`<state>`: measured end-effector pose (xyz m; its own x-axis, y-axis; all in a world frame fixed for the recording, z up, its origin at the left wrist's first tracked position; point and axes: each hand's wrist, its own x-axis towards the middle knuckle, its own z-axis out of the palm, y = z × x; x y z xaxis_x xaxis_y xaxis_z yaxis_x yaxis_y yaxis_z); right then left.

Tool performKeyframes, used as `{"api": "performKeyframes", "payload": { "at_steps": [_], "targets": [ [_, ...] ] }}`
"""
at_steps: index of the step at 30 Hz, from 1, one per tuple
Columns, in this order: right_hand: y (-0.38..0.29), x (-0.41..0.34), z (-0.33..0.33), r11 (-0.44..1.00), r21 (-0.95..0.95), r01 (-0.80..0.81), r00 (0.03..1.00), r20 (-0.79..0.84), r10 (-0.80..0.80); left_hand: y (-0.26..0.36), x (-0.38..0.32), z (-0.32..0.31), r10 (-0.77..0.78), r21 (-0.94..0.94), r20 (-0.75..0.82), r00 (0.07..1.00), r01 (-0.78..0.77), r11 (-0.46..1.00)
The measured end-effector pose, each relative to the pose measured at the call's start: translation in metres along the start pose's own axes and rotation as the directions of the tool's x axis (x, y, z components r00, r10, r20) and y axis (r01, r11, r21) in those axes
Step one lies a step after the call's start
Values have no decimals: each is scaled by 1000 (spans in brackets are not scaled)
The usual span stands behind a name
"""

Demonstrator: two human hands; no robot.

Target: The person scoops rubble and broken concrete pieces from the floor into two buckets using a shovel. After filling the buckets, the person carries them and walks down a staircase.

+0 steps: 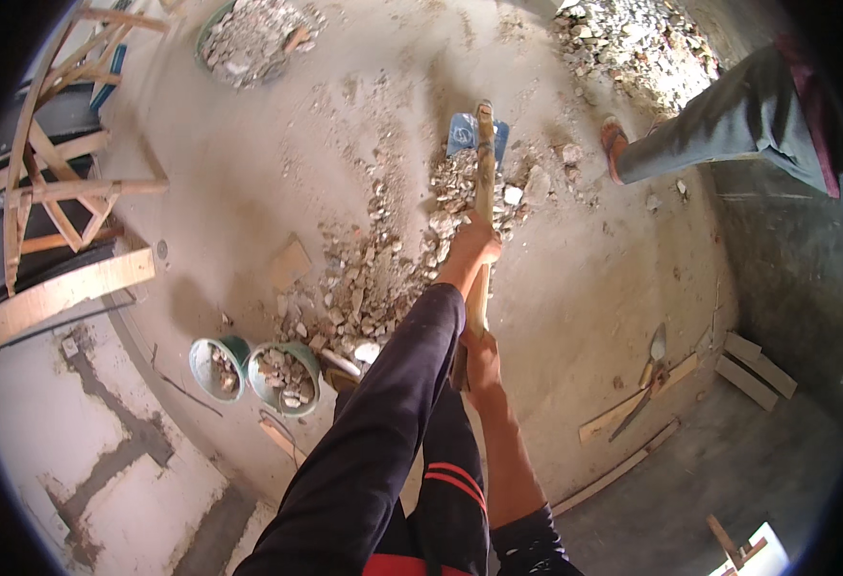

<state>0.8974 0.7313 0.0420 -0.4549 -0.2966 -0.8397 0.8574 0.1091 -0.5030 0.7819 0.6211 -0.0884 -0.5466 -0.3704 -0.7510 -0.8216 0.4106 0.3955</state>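
Observation:
Both my hands grip the wooden handle of a hoe (485, 173). My left hand (476, 241) holds it about midway, and my right hand (481, 360) is closed around the end nearer my body. At the far end, the hoe's blue metal blade (462, 135) stands behind a small heap of broken rubble (454, 176). More loose rubble (364, 281) trails across the floor towards my feet. Left of my legs are two green buckets, one (237, 351) with some rubble inside and the other (309, 354) fuller.
Top left, a round tub (203, 45) is heaped with rubble; a larger rubble pile (630, 50) lies top right. Another person's leg (724, 122) stands nearby. A trowel (657, 347) and boards (609, 420) lie right. Wooden framing (69, 189) stands left.

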Motion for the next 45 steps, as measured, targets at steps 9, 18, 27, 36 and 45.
{"api": "performKeyframes", "payload": {
  "at_steps": [9, 18, 27, 36, 45],
  "targets": [
    [78, -106, 20, 961, 144, -237, 962, -106, 253, -78, -97, 39, -97, 28, 383, 919, 94, 995],
    [65, -139, 64, 945, 28, -327, 945, 6, 327, -170, -101, 60, 91, -455, 284, 954, 51, 889],
    [13, -194, 132, 839, -458, -294, 932, 57, 358, -209, -195, -53, 40, -935, 319, 947, 307, 180],
    [-3, -283, 276, 434, -859, -271, 845, 4, 535, -344, -242, -74, 77, -885, 261, 962, 270, -379],
    [44, -399, 465, -141, -990, -25, 788, -107, 607, -489, -306, -156, -178, -41, 90, 980, -175, -984]
  ]
}}
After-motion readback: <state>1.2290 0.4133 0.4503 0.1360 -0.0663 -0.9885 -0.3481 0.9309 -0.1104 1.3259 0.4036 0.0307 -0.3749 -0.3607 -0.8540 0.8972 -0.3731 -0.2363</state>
